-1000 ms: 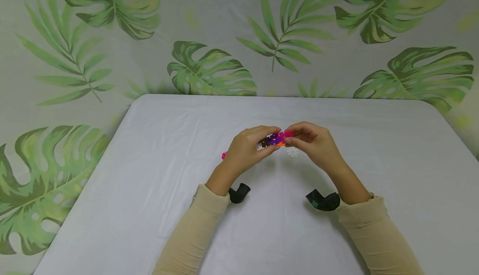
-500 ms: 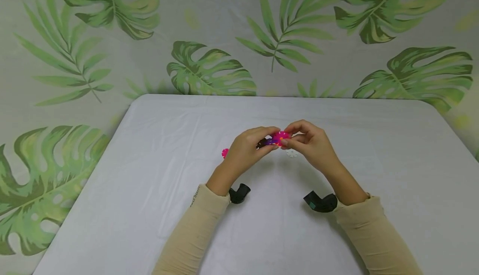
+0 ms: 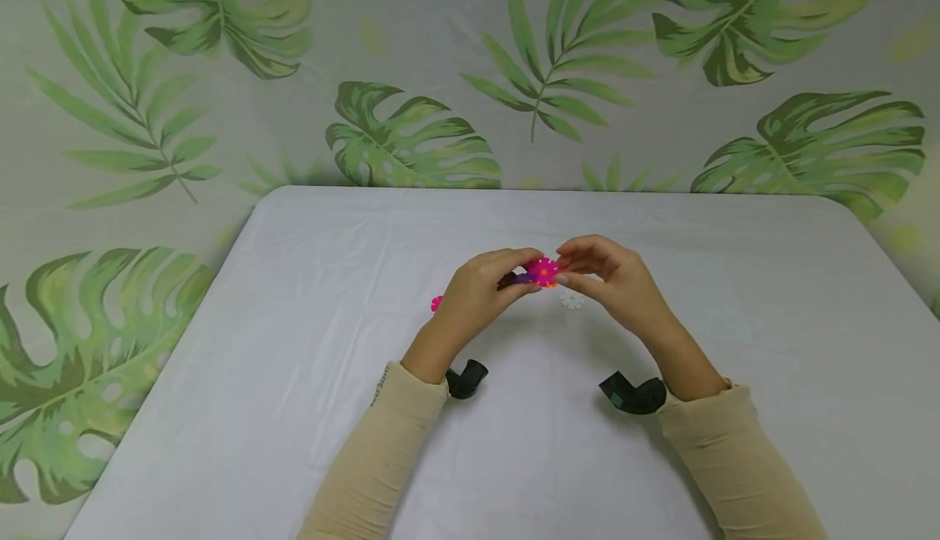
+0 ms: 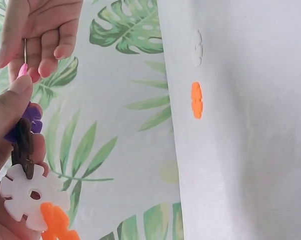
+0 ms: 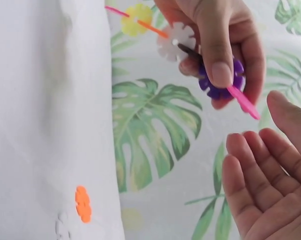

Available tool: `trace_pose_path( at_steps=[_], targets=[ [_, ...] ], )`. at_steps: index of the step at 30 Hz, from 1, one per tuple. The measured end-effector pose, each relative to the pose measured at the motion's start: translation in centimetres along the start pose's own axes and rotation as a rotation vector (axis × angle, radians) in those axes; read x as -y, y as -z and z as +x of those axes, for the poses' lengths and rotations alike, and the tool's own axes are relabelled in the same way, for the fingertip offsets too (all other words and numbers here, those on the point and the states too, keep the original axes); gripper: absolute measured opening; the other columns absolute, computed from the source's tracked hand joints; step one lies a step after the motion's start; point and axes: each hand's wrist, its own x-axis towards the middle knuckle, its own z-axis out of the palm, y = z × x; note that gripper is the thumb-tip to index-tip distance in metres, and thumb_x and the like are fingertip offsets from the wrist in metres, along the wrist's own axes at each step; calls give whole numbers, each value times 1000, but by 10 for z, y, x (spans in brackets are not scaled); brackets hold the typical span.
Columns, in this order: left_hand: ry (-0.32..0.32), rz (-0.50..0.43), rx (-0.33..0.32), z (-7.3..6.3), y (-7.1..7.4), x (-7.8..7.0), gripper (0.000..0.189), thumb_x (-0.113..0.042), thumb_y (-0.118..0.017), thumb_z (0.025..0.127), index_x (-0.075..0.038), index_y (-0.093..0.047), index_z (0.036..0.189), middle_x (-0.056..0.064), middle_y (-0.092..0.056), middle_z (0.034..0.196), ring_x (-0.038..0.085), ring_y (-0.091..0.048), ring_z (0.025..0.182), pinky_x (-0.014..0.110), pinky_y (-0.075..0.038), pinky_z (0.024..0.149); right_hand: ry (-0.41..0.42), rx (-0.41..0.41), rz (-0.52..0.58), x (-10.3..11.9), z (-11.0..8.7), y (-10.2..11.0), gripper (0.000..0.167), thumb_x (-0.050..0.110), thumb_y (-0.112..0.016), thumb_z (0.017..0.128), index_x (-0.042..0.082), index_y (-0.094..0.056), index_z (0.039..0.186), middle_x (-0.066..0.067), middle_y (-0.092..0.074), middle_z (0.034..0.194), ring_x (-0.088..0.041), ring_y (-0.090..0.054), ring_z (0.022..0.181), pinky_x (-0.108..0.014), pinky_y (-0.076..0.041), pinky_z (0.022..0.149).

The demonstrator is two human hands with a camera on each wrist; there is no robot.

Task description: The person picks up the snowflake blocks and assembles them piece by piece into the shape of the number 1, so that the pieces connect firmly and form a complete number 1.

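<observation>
My left hand (image 3: pixel 477 291) pinches a chain of interlocking snowflake discs at the purple disc (image 5: pixel 220 80), thumb on top. From its right end a pink disc (image 3: pixel 544 272) sticks out, slotted into the purple one. The other way run a dark brown disc (image 4: pixel 23 145), a white disc (image 5: pixel 176 42), an orange disc (image 4: pixel 58 222), a yellow disc (image 5: pixel 136 19) and another pink disc (image 5: pixel 115 10). My right hand (image 5: pixel 270 190) holds nothing; its relaxed fingers are spread just off the pink disc, with a small gap in both wrist views.
A loose orange disc (image 4: pixel 197 100) and a loose white disc (image 3: pixel 572 300) lie on the white-covered table (image 3: pixel 294 320) beneath the hands. Black wrist cameras, left (image 3: pixel 467 378) and right (image 3: pixel 633 393), jut inward from the sleeves. A leaf-patterned cloth (image 3: pixel 411 50) hangs behind the table.
The right fingers, earlier gripping the pink disc, have let go and drawn slightly apart from it. The pink disc has turned to face the head camera, and the chain shifted a little left.
</observation>
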Motion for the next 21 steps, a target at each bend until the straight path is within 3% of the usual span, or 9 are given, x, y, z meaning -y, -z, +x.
trace_pose_path(
  at_steps=[6,9,15,21],
  targets=[
    [11,11,-14,-1,2,1,36,-10,-75,73,-4,-65,106,5,-65,100,10,-57,74,11,-43,70,-4,16,-53,4,0,12,33,-6,-65,78,-5,-55,109,-19,-57,103,-14,-57,92,-24,-46,81],
    [16,10,-12,-1,2,2,35,-11,-74,73,-4,-64,106,5,-65,100,10,-58,74,11,-42,70,-29,30,-93,5,-1,16,36,-7,-66,77,-7,-53,110,-19,-56,106,-20,-55,97,-27,-45,84],
    [12,21,-27,-1,3,4,35,-11,-74,74,-4,-64,107,4,-65,97,9,-57,72,13,-44,68,-130,58,-135,-24,-1,24,39,5,-69,78,-1,-54,114,-14,-57,110,-28,-52,102,-33,-43,88],
    [7,32,-37,-1,4,3,35,-10,-74,73,-5,-64,107,2,-65,94,7,-54,69,11,-42,66,-183,89,-118,-47,-2,28,41,11,-70,79,-3,-53,114,-19,-55,113,-31,-50,105,-39,-41,89]
  ],
)
